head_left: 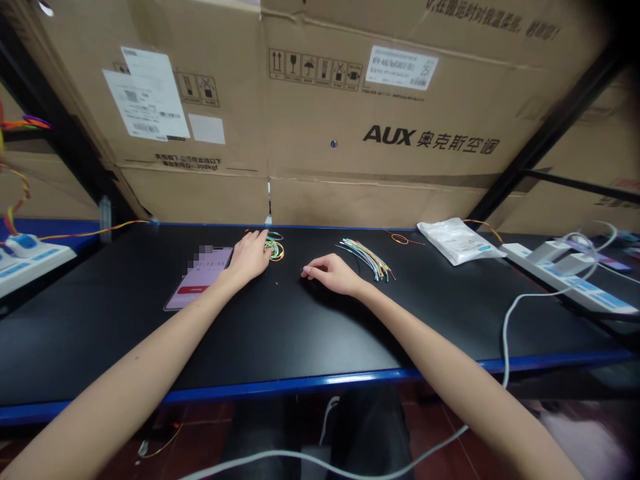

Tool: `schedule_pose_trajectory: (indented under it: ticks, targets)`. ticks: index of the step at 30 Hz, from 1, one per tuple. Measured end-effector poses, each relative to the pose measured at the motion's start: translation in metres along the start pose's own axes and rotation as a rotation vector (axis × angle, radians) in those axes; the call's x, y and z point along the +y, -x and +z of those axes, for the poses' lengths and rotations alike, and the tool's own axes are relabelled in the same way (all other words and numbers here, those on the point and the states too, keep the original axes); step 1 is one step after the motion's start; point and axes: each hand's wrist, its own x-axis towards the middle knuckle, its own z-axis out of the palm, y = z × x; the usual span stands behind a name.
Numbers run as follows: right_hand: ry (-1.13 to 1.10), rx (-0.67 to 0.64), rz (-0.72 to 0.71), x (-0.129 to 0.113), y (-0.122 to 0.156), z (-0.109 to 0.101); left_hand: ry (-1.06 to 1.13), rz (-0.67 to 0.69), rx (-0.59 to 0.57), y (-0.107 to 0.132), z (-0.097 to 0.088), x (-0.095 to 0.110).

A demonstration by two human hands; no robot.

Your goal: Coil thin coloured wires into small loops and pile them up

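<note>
At table centre, left grip (249, 257): fingers curved down onto coiled thin wires (275, 249); whether they are pinched cannot be told.
Right grip (333, 275): loosely curled, nothing held, resting on black table (280, 333).
Beside right grip: fanned wire bundle (367, 259), multicoloured, straight, cut short, lying apart from the coil.
Handling: fine, glossy insulated strands; likely tangled easily, so fingertip separation is judged best.
Left of left grip: smartphone (199, 277), screen partly pixelated, just touching-close.
Farther right: small orange wire loop (400, 239), white plastic packet (459, 241), power strip (565, 280).
Behind: cardboard boxes (320, 120).
</note>
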Motion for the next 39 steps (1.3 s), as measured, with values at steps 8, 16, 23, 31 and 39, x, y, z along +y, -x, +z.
schedule_pose_trajectory:
  ticks: [8,16,23,31,39]
  targets:
    - [-0.022,0.002,-0.001,0.002,0.0,0.0,-0.032,-0.11,-0.006,0.013,-0.028,-0.004]
    - [0.001,-0.007,-0.013,0.004,-0.001,-0.001,-0.137,-0.264,-0.184,0.029,-0.042,0.011]
    - [0.01,0.051,-0.045,-0.003,0.001,-0.008,-0.177,-0.089,0.026,0.031,-0.037,0.015]
    - [0.537,0.544,0.06,0.033,0.003,-0.07,0.165,0.467,0.009,0.05,-0.017,0.046]
    - [0.746,0.381,0.226,0.062,0.005,-0.077,0.194,0.54,-0.097,0.056,-0.012,0.052]
